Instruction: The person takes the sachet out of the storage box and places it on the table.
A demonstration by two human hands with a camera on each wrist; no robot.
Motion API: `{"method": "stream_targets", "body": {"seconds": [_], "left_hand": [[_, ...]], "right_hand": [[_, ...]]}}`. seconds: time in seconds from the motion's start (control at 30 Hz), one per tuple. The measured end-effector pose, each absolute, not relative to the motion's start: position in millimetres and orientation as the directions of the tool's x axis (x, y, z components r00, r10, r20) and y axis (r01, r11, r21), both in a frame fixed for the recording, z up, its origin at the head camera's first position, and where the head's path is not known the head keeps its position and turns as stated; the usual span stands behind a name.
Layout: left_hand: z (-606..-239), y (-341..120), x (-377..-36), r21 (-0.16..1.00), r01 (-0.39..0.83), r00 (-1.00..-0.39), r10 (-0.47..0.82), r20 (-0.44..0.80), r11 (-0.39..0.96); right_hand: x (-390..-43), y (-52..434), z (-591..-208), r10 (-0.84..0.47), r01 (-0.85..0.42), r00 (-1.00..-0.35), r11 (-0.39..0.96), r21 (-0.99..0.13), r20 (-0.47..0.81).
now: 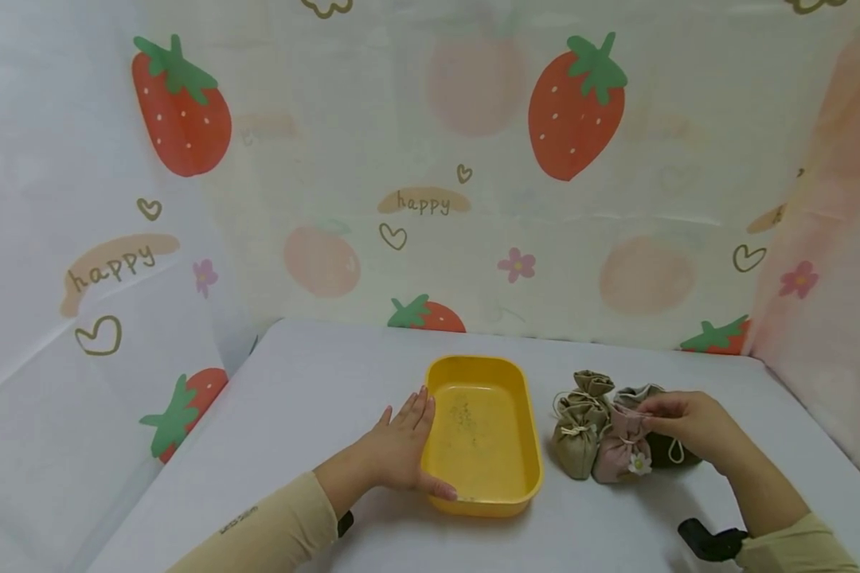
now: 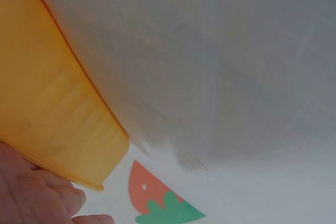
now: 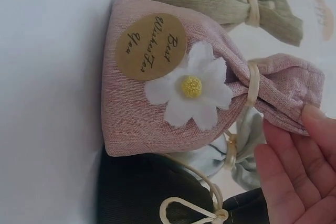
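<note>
My left hand (image 1: 404, 450) rests with straight fingers along the left rim of a yellow plastic tray (image 1: 498, 503), thumb over its near left corner. In the left wrist view the tray's outer wall (image 2: 58, 108) fills the left side, beside the fingers (image 2: 58, 190). My right hand (image 1: 691, 422) pinches the gathered top of a pink drawstring pouch (image 1: 616, 460). The right wrist view shows this pouch (image 3: 142, 98) upright, with a white flower, a cream cord and a round "Best Wishes For You" sticker; thumb and fingers (image 3: 291, 166) are at its neck.
Two olive-tan pouches (image 1: 576, 454) stand left of the pink one. A black pouch (image 3: 142, 187) and a pale grey pouch (image 3: 202, 158) crowd its other side. The white table (image 1: 315, 374) meets a strawberry-print curtain (image 1: 466, 159) behind and at both sides.
</note>
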State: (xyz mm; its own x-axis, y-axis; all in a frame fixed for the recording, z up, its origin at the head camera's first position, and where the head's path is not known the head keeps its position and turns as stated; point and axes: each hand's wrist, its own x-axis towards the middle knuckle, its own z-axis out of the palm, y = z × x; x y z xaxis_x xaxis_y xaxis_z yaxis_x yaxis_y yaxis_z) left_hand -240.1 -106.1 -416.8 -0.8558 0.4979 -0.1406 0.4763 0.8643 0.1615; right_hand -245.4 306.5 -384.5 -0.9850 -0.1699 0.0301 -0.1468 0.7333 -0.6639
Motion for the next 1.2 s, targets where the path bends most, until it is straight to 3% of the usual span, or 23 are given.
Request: {"method": "stream_targets", "body": {"seconds": [0.63, 1.0, 1.2], "left_hand": [[-417.7, -108.4, -241.0, 0.159, 0.468, -0.860, 0.490, -0.143, 0.869], [-417.5, -110.4, -245.4, 0.147, 0.465, -0.863, 0.484, -0.148, 0.873], [-409.9, -119.7, -249.0, 0.112, 0.462, -0.871, 0.473, -0.129, 0.880]], "right_hand": [[-247.2, 299.6, -381.8, -0.207, -0.155, -0.978, 0.756, -0.636, -0.008], [-248.9, 296.3, -353.7, -0.243, -0.241, -0.967, 0.788, -0.567, 0.075], [-253.4, 292.0, -334.9, -0.218, -0.284, -0.957, 0.832, -0.476, 0.190]]}}
